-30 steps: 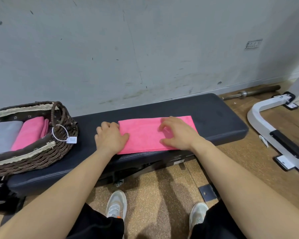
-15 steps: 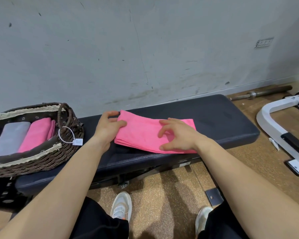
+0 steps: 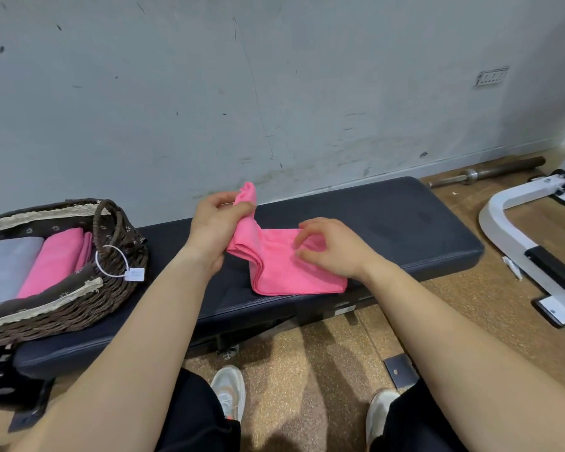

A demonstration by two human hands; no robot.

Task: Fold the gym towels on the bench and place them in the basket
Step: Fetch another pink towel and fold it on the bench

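The basket (image 3: 79, 318) at left holds a grey towel (image 3: 9, 265) and a folded pink towel (image 3: 57, 259). At centre on the bench (image 3: 405, 230), the left hand (image 3: 214, 230) grips the raised end of the last towel (image 3: 294, 272), the right hand (image 3: 336, 249) slack and empty; its final fold and placing likely remain.

Bright, even, diffuse light; soft shadows beneath bench (image 3: 405, 223) and across floor (image 3: 470, 305); wide-angle bowing at edges; mild softness.

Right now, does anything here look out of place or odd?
Only small things: a white tag hangs on a loop from the basket handle, and a barbell lies on the floor by the wall. The pink towel is rumpled only where the left hand holds its end up.
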